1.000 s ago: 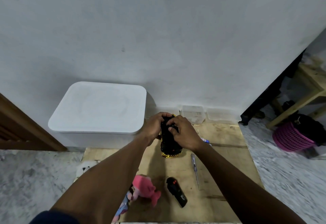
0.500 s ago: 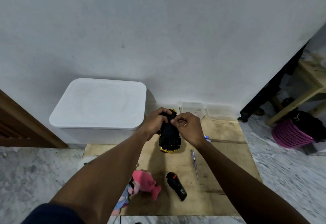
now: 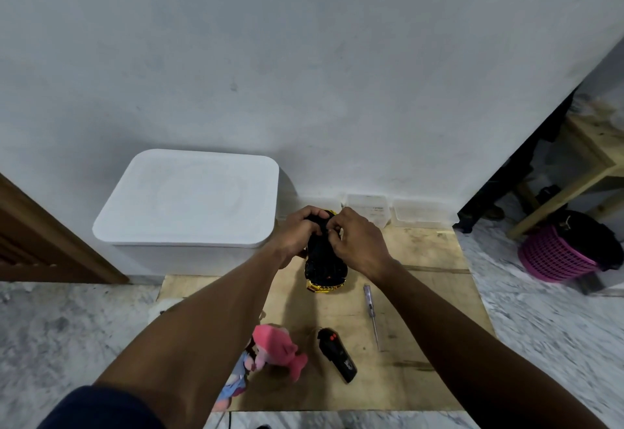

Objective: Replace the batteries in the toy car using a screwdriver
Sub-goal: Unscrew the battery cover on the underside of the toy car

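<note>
A black toy car (image 3: 325,268) with yellow trim is held underside up above the wooden board (image 3: 429,337). My left hand (image 3: 297,231) grips its far left side. My right hand (image 3: 354,241) has curled fingertips on the car's upper underside; what they pinch is too small to tell. A screwdriver (image 3: 370,313) with a clear handle lies on the board, right of the car. Nearer me lies a black remote control (image 3: 337,354) with red buttons. No batteries are visible.
A pink plush toy (image 3: 273,351) lies on the board's near left. A large white lidded bin (image 3: 189,202) stands left against the wall. Clear plastic boxes (image 3: 368,207) line the wall behind the car. A pink basket (image 3: 553,254) and a wooden bench (image 3: 587,161) sit at right.
The car has been lifted slightly away from me. My right hand's fingers have moved from covering the car's middle to picking at its upper end. The left hand keeps its grip.
</note>
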Available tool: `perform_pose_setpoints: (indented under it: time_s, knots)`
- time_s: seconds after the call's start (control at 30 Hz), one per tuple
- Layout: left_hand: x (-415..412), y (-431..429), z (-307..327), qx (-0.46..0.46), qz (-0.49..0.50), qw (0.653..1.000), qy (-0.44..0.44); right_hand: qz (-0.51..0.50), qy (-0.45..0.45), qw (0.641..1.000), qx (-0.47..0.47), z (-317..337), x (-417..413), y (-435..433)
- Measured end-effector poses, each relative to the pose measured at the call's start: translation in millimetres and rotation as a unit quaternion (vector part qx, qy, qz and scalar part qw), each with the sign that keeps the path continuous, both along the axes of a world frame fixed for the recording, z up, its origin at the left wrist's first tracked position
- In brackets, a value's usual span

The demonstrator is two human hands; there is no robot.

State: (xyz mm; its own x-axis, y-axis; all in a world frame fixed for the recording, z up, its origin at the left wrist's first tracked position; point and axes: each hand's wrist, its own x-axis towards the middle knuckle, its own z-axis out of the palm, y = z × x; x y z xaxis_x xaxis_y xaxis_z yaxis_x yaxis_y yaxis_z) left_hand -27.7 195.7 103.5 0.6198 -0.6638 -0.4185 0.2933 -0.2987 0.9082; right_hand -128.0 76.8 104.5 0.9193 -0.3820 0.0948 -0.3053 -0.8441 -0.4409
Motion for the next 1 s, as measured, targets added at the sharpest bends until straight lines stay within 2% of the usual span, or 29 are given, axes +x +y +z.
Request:
perform_pose_setpoints:
  time_s: [0.2, 0.47, 0.57, 0.73, 1.0]
  knots:
    - [1, -1, 4, -0.004, 0.017, 1.000, 0.003, -0.059, -0.017, 0.997, 0.039, 2, 6, 1]
    - [3, 0, 2, -0.005, 0.016, 1.000, 0.006, -0.036, 0.016, 0.999, 0.034, 2, 10, 7]
    - [6, 0, 1, -0.007, 0.019, 1.000, 0.013, -0.030, 0.003, 0.998, 0.057, 1, 9, 7]
    - [10, 0, 1, -0.008, 0.022, 1.000, 0.014, -0.075, -0.032, 0.992, 0.093, 3, 9, 7]
    - [9, -3, 2, -0.011, 0.014, 1.000, 0.024, -0.036, 0.009, 0.997, 0.071, 6, 14, 5]
